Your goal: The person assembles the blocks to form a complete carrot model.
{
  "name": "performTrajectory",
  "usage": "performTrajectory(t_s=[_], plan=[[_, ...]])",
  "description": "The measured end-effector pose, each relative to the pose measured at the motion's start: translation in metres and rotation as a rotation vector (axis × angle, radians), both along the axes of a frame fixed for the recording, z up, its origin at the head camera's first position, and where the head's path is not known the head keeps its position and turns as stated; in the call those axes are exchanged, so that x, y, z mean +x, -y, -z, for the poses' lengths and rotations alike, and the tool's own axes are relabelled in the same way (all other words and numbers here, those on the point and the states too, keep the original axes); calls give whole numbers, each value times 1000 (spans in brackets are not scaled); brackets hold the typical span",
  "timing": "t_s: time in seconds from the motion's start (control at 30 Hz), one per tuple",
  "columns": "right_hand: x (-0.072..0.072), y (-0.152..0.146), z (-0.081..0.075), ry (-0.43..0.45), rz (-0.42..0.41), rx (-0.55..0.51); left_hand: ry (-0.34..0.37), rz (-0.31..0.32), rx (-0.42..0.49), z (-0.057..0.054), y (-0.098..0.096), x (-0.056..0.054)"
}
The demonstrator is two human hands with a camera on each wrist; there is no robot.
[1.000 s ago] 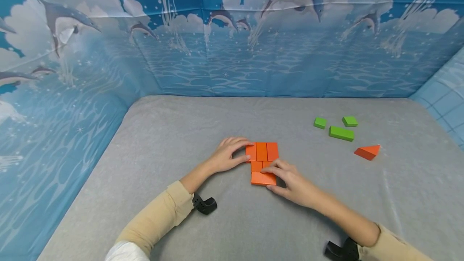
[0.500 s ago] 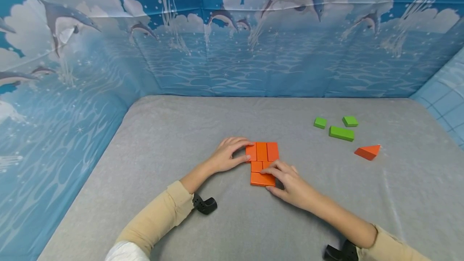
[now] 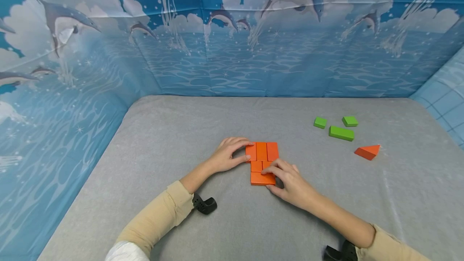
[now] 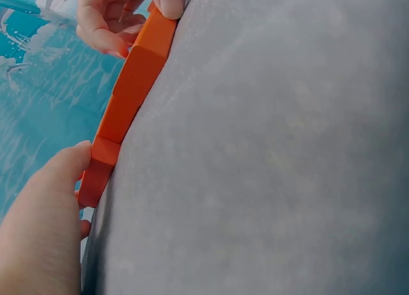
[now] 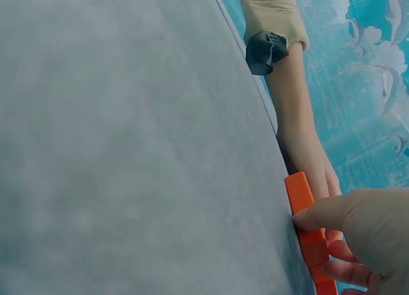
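Cloth (image 3: 181,132) grey; dolphin-print drape (image 3: 235,67) behind; hands (image 3: 228,156) (image 3: 293,183) apparently pinching orange blocks (image 3: 262,152).

Between my left hand (image 3: 230,155) and my right hand (image 3: 290,182), the joined blocks (image 3: 262,151) are plain orange, redder on their shaded sides. Beyond my right hand, off to its right, three small pieces (image 3: 341,133) are bright green, and the wedge (image 3: 367,152) is orange on top with a darker red-orange side. Under both hands the cloth (image 3: 217,228) is grey, faintly mottled. My sleeves (image 3: 156,216) are tan; the fabric (image 3: 127,251) behind my left one is white. My wrist devices (image 3: 205,205) are black. Ahead of my hands, the blue backdrop (image 3: 235,71) carries grey-and-white dolphins, pale clouds, splashes and ripples; far right of my right hand, a pale-blue grid (image 3: 444,96).
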State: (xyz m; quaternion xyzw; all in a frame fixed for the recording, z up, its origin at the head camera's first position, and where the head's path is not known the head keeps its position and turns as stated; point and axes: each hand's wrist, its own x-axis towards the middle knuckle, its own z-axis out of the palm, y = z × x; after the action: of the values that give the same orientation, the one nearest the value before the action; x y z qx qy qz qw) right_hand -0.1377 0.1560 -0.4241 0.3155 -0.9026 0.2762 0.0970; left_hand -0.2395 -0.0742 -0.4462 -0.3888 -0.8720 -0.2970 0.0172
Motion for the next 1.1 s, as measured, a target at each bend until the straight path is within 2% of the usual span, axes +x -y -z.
performTrajectory(t_s=[0.1, 0.2, 0.3, 0.4, 0.5, 0.63, 0.87, 1.0, 1.1], plan=[[-2, -2, -1, -19, -16, -58, 0, 0, -3, -1, 0, 0], [-8, -12, -9, -78, -15, -135, -2, 1, -4, -1, 0, 0], [-18, -33, -22, -141, 50, -180, 0, 1, -2, -1, -1, 1], [-26, -65, -35, -168, 154, -159, 4, 1, -4, -1, -1, 0], [-32, -101, -41, -138, 234, -106, 6, 1, -3, -1, 0, 0], [-35, -149, -38, -83, 310, -28, 6, 1, -1, -1, 0, 1], [-36, -215, -23, 6, 332, -12, 9, 0, -7, -1, 0, 1], [-34, -235, -16, 90, 343, 31, 13, 3, -1, -2, 0, 2], [-34, -243, -11, 145, 348, 22, 13, 4, 2, -2, 0, 2]])
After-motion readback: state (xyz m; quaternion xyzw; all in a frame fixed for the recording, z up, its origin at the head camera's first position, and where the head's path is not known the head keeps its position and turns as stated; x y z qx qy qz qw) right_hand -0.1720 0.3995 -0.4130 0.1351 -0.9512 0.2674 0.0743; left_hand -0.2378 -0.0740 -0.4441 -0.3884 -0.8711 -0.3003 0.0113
